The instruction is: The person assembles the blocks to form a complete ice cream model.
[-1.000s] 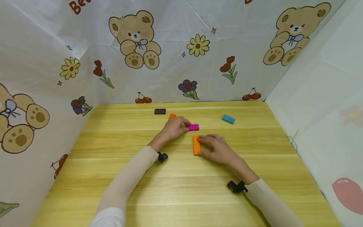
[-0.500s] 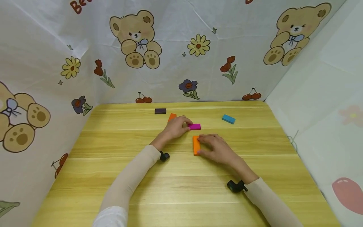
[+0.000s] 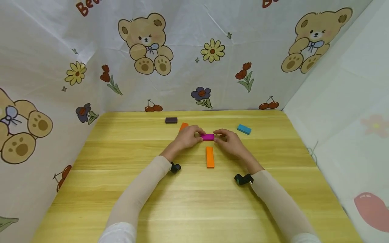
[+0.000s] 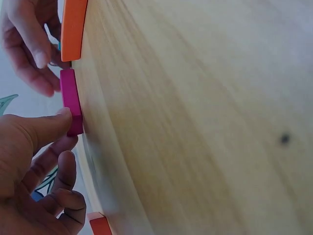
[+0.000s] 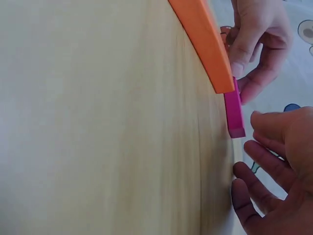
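Nearest to us, two beige sleeves (image 3: pixel 136 199) reach in over a wood-grain table (image 3: pixel 197 209), with a small black wrist camera (image 3: pixel 243 179) at the right cuff and another black camera (image 3: pixel 175 167) at the left. Beyond them we see an orange block (image 3: pixel 210 157) lying lengthwise away from us, touched by neither hand. Just past its far end lies the magenta block (image 3: pixel 208 137), its long side running left to right between the two hands. We see the left hand (image 3: pixel 189 136) pinching its left end between thumb and forefinger, while the right hand (image 3: pixel 231 143) waits just beside the other end, thumb and fingers apart, holding nothing. Behind the left hand we make out a partly hidden red-orange block (image 3: pixel 183 126); farther right sits a blue block (image 3: pixel 244 129), and toward the back edge a dark block (image 3: pixel 171 120). Farthest from us hangs a white cloth printed with a teddy bear (image 3: pixel 149 44), flowers and cherries.
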The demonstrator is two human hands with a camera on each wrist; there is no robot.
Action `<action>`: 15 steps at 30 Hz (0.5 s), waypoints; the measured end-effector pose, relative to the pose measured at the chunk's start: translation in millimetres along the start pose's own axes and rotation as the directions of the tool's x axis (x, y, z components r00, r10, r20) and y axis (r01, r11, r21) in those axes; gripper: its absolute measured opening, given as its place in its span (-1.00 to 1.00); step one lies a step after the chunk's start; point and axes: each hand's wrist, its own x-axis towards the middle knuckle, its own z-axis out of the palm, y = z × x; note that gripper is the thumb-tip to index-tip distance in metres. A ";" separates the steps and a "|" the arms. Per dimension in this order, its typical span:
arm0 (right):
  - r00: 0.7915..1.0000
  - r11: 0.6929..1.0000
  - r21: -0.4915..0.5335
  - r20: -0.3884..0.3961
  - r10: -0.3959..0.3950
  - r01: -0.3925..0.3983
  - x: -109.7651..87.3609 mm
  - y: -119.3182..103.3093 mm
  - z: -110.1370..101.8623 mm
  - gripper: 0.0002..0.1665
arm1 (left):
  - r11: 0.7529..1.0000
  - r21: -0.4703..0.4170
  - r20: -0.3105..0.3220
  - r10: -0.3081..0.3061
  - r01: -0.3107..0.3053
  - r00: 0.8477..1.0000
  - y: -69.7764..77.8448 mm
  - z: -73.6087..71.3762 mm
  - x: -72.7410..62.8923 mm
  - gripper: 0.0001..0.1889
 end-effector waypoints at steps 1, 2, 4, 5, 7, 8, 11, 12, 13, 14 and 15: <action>1.000 1.000 0.003 0.005 0.002 -0.002 2.3 0.4 1.5 -0.56 | 1.000 -0.008 0.002 -0.002 0.002 1.000 -0.1 0.3 -0.2 -0.75; 1.000 1.000 0.005 0.010 0.001 -0.001 4.2 0.9 3.1 -0.56 | 1.000 -0.016 0.003 -0.003 0.003 1.000 -0.5 0.8 -0.3 -0.76; 1.000 1.000 -0.003 0.007 -0.006 0.006 7.0 1.3 5.3 -0.59 | 0.999 -0.032 0.002 -0.004 0.004 1.000 -0.9 1.5 -0.2 -0.75; 1.000 1.000 -0.005 0.003 -0.008 0.008 8.3 1.8 6.4 -0.60 | 0.999 -0.039 0.000 -0.003 0.003 1.000 -1.0 1.7 -0.1 -0.76; 1.000 1.000 -0.015 -0.005 -0.016 0.016 9.9 2.1 7.6 -0.63 | 0.999 -0.047 -0.005 -0.007 0.006 1.000 -0.9 1.7 0.1 -0.76; 1.000 1.000 -0.018 -0.007 -0.019 0.018 10.5 1.9 8.0 -0.64 | 0.999 -0.048 -0.007 -0.009 0.008 1.000 -0.8 1.6 0.2 -0.76; 1.000 0.999 -0.023 -0.013 -0.026 0.026 11.8 1.8 9.2 -0.65 | 0.999 -0.047 -0.013 -0.014 0.013 1.000 -0.2 0.8 -0.7 -0.76; 1.000 0.999 -0.024 -0.013 -0.028 0.027 12.0 1.5 9.4 -0.65 | 0.999 -0.045 -0.015 -0.016 0.015 1.000 -0.2 0.6 -1.2 -0.75; 1.000 0.999 -0.024 -0.013 -0.028 0.027 12.1 1.2 9.7 -0.65 | 0.999 -0.042 -0.016 -0.015 0.014 1.000 -0.3 0.5 -1.6 -0.75; 0.999 0.999 -0.026 -0.013 -0.030 0.030 12.5 1.3 10.0 -0.65 | 0.999 -0.040 -0.017 -0.015 0.014 1.000 -0.4 0.4 -1.9 -0.76; 0.999 0.999 -0.029 -0.013 -0.033 0.032 12.9 1.6 10.3 -0.65 | 0.999 -0.039 -0.017 -0.015 0.014 1.000 -0.7 0.5 -2.2 -0.76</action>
